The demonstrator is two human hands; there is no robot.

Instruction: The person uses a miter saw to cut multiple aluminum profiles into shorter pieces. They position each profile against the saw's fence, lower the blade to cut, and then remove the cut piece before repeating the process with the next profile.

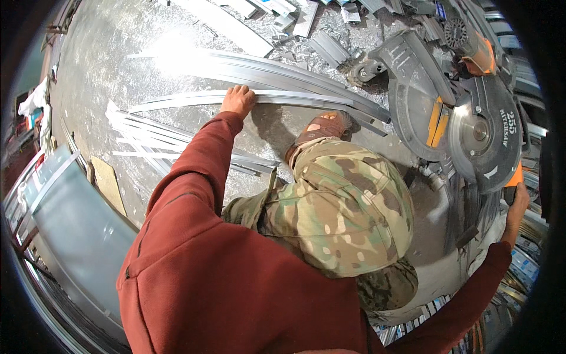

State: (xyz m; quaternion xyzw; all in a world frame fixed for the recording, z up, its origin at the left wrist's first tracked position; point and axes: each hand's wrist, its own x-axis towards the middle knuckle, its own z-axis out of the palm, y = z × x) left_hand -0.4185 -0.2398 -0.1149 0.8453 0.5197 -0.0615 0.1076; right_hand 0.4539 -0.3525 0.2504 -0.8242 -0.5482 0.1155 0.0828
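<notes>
My left hand (238,100) is closed over a long, thin aluminium profile (289,98), which lies across the floor in front of me. That profile's right end reaches toward the metal base (413,112) of a mitre saw. Over on the right, my right hand (517,211) is wrapped round the saw's orange and black handle (515,179). The round blade guard (498,138) stands just beyond that hand. Whether the blade touches any metal cannot be seen. My sandalled foot (321,128) rests close to the profile, between my left hand and the saw.
A wider aluminium profile (253,69) lies beyond the held one. Several loose strips (147,133) are spread left of my knee. Metal offcuts (330,48) litter the far floor. A glass-like panel (79,218) leans at the left, and stacked profiles (525,265) line the right.
</notes>
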